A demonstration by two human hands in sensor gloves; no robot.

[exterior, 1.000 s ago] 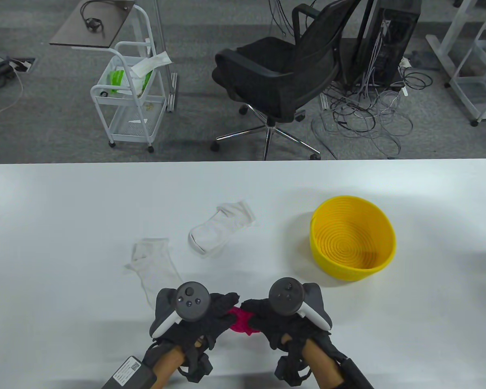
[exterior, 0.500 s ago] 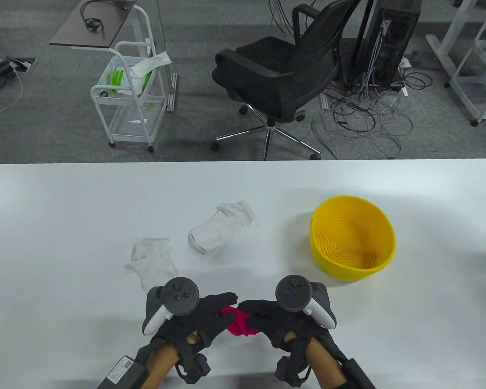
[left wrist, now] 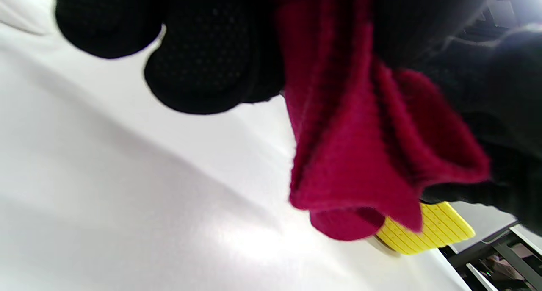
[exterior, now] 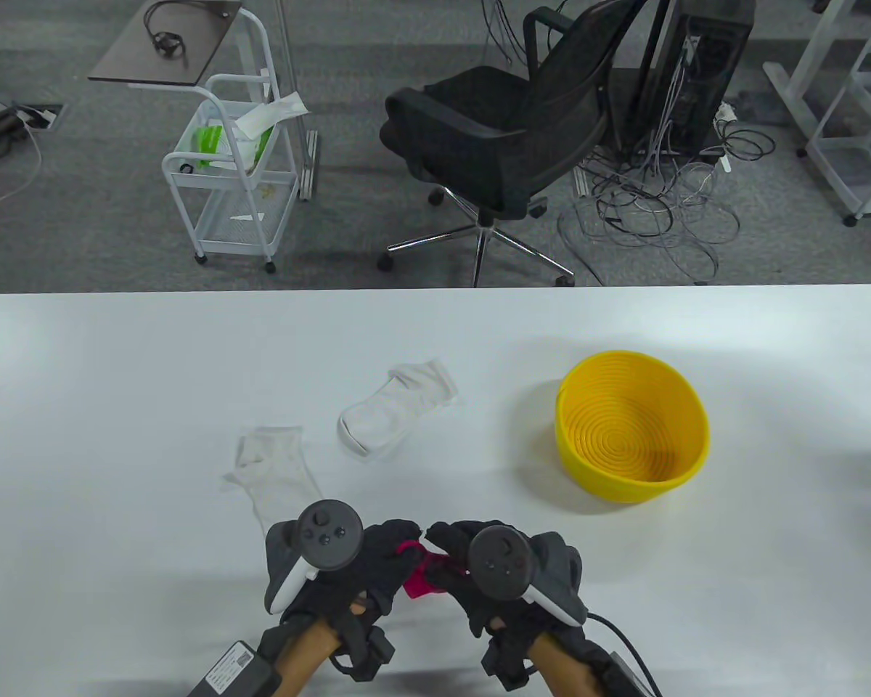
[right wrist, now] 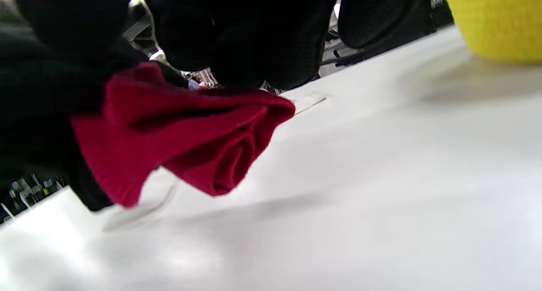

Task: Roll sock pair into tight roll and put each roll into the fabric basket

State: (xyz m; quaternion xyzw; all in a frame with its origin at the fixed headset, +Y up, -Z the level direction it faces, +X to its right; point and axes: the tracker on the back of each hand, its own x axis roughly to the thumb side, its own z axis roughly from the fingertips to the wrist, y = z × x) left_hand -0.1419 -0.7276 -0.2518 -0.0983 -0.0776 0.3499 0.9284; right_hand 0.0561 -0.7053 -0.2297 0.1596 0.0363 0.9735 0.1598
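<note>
A bunched-up magenta knitted sock pair (exterior: 419, 573) sat between the two black-gloved hands near the front edge of the white surface (exterior: 116, 406). The left hand (exterior: 348, 573) had its fingers curled onto the left side of the fabric, and the right hand (exterior: 493, 577) gripped the right side, so that only a small strip of magenta showed between the fingertips in the table view. A round dark tracker rode on the back of each hand.

In the left wrist view the magenta fabric (left wrist: 360, 147) hung in loose folds below the gloved fingers (left wrist: 203, 58), lifted clear of the surface, with its lower end rolled into a soft tube. The right wrist view showed the same bundle (right wrist: 186, 142) pinched under the dark fingers (right wrist: 262, 41), its folded end pointing right and held just above the surface.

The round yellow woven basket (exterior: 631, 435) stood well to the right of the hands and farther back, with nothing inside it. Its ribbed yellow wall appeared behind the sock in the left wrist view (left wrist: 427, 231) and at the top right corner of the right wrist view (right wrist: 495, 24).

Two white socks lay apart from the hands: a flat thin one (exterior: 272, 472) just behind the left hand, and a puffier one (exterior: 395, 417) farther back, between the flat sock and the basket.
</note>
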